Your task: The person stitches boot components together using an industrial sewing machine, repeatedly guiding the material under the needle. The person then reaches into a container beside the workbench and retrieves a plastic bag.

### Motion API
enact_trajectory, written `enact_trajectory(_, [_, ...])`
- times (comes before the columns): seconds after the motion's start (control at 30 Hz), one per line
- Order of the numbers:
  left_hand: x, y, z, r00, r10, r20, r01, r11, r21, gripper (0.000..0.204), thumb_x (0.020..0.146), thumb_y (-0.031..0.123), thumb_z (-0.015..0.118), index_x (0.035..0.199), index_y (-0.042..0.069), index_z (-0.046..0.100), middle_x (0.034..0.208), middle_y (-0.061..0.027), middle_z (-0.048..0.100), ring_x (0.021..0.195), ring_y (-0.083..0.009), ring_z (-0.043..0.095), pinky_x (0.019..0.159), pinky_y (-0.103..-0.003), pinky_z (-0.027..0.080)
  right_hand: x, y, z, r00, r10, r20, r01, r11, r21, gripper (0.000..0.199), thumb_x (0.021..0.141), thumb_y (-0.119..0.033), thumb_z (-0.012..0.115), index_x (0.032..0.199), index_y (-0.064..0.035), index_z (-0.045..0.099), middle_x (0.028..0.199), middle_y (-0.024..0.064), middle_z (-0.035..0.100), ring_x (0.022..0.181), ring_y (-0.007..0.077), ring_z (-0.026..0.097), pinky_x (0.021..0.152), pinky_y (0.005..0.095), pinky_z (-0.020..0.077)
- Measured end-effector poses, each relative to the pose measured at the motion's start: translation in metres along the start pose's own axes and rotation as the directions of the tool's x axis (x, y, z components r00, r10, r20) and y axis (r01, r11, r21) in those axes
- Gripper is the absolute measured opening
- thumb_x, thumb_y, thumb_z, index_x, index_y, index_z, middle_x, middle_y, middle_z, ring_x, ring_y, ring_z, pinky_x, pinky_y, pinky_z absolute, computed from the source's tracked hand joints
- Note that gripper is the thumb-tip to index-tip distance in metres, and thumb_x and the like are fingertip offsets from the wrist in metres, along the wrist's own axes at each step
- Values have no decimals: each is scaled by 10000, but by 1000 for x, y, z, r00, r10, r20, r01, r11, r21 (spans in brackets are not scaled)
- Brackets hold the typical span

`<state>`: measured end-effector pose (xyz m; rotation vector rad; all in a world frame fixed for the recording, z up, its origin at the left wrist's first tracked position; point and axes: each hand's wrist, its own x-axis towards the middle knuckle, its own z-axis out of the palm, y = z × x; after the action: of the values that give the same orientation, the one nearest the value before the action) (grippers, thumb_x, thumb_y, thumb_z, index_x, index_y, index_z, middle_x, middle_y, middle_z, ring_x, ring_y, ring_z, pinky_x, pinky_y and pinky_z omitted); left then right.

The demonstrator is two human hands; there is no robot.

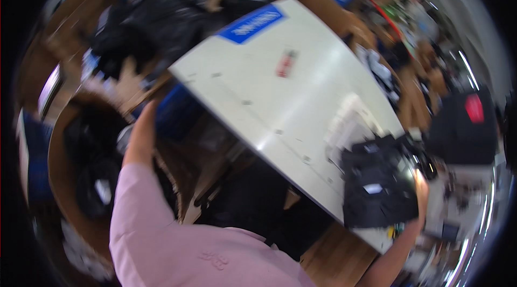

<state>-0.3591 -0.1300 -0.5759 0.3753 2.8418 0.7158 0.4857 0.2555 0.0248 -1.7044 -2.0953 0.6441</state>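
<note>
My left hand [148, 113] is at the far-left side of the white table [258, 87], next to a cardboard box, at the end of a pink-sleeved arm. Its fingers are hidden or blurred. At the table's right end lies a black folded or bagged item [377, 190] with a small white label. My right hand [422, 190] is against that item's right edge, near a shiny black object [428, 167] and a bright glare. Motion smears its fingers, so their grip does not show. A pale, clear-looking plastic piece [353, 120] lies just beyond the black item.
Cardboard boxes [56, 163] with black bagged things stand on the left. More black bags [156, 23] fill the boxes beyond the table. A dark block with a red patch [463, 128] stands at the right. Wooden-looking floor [339, 249] shows below the table.
</note>
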Motion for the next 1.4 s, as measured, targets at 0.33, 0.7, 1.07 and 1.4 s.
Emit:
enact_trajectory(0.33, [60,157,-115,685,682,255,-620,730,-287,545,1033,358,362,1348,-75,461,1396,-204,486,1337,-289,414,1120,-357,292,-109,-31,85,547,179,-818,325,855,404,181,975,-192,580,909,-25,601,806,12,616,702,68,550,651,211,435])
enact_trajectory(0.7, [-43,148,-168,967,-80,243,256,268,-929,533,929,297,605,1343,-24,506,1381,-139,511,1260,-216,491,1057,-328,372,-221,-48,169,784,-259,-564,383,917,112,246,853,-41,665,669,-35,501,596,75,497,495,184,486,488,298,383])
enact_trajectory(1.07, [-103,192,-179,976,-125,177,142,-247,-959,403,920,223,607,1276,45,539,1200,-98,629,1106,-251,575,1033,-316,349,-219,-111,245,625,-779,-52,781,623,54,251,778,-93,756,685,-78,523,623,42,527,538,223,574,461,309,445])
enact_trajectory(1.4, [-145,211,-205,981,109,163,189,-302,-934,433,1013,325,465,1379,107,383,1381,-107,500,1302,-242,454,1084,-447,291,-194,-149,270,513,-848,131,848,525,77,253,802,-107,747,686,-72,524,606,41,501,521,226,534,458,326,427])
